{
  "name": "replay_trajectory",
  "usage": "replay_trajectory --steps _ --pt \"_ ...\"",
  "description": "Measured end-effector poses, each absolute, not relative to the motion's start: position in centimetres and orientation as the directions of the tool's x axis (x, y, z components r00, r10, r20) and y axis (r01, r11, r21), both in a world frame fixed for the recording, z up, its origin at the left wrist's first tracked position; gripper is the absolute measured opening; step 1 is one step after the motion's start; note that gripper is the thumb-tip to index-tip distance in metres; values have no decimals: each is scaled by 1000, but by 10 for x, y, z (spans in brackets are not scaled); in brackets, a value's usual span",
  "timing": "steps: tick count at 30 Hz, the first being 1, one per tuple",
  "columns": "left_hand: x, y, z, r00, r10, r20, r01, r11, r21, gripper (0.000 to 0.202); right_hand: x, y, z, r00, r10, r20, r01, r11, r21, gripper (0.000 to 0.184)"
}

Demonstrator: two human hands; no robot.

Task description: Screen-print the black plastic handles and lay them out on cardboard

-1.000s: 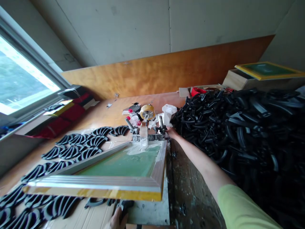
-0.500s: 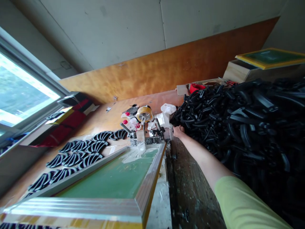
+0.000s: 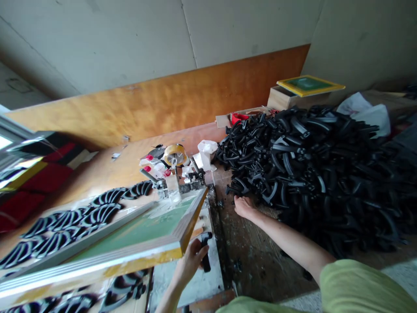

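Note:
My left hand (image 3: 189, 261) is shut around a small black plastic part (image 3: 206, 250), just below the yellow-taped edge of a raised silk-screen frame (image 3: 130, 230) with green mesh. A white printing board (image 3: 202, 282) lies beneath that frame. My right hand (image 3: 244, 207) rests on the paint-stained wooden bench (image 3: 247, 252), fingers slightly curled, right beside a large heap of black curved plastic parts (image 3: 309, 169). It holds nothing that I can see. Rows of similar black parts (image 3: 100, 214) lie to the left of the frame, partly hidden by it.
Behind the frame stand hinge clamps (image 3: 182, 184), a tape roll (image 3: 174, 155), small bottles and a white plastic bag (image 3: 205, 152). A second screen frame (image 3: 308, 85) sits on a wooden box at the back. White bags (image 3: 365, 111) lie beyond the heap.
My view has swung back and widened. My right hand has moved from the heap's edge down onto the bench. My left hand has risen further into view, still gripping the black part.

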State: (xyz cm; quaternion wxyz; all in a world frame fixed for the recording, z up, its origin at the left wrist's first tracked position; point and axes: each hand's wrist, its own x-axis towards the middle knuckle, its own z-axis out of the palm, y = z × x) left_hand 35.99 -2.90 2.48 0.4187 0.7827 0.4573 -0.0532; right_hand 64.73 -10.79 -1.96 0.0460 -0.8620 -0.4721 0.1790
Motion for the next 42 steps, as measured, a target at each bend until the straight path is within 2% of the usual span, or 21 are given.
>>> replay_trajectory --steps 1,3,5,8,11,13,15,17,19,21,23,26,30,34,38,42 --pt "382 -31 22 624 618 -478 710 -194 677 34 644 -126 -19 490 827 -276 794 -554 -250 41" --pt "426 -36 20 662 566 -491 656 -120 745 31 641 -157 -15 487 824 -289 778 -560 -286 37" --pt "462 -39 22 654 581 -486 599 -4 801 32 641 -184 -9 498 829 -255 745 -559 -364 33" --pt "488 -44 30 683 617 -392 465 48 884 48 644 -216 4 603 788 -125 639 -571 -516 31" --pt "471 -53 38 774 542 -326 362 42 931 56 639 -238 15 668 728 -155 372 -507 -778 34" --pt "441 -60 41 799 499 -335 356 57 933 52 627 -242 21 602 767 -222 136 -372 -918 35" --pt "405 -64 43 780 517 -352 360 89 929 47 608 -234 25 508 829 -234 -47 -245 -968 34" --pt "366 -65 44 734 564 -378 361 147 921 46 584 -214 28 461 866 -195 -109 -163 -981 29" --pt "327 -63 46 672 619 -408 356 213 910 46 558 -183 30 473 877 -85 -12 -89 -996 21" --pt "290 -58 48 603 672 -430 350 261 899 47 535 -146 30 460 884 84 191 -6 -982 15" --pt "256 -53 48 530 725 -441 339 295 893 50 517 -108 26 376 901 217 384 61 -921 21" --pt "213 -44 44 423 789 -446 314 335 889 54 501 -66 15 242 925 294 609 92 -788 25" --pt "176 -29 40 337 833 -438 282 354 892 57 490 -47 5 152 929 336 825 68 -561 31" --pt "166 -1 56 325 874 -361 242 293 925 52 486 -49 7 109 949 295 913 22 -407 32" --pt "185 40 102 363 906 -218 173 164 971 45 486 -46 15 89 971 223 933 -3 -359 32" --pt "223 77 163 409 912 37 -7 -38 999 46 475 -28 20 112 970 215 918 -18 -397 36"
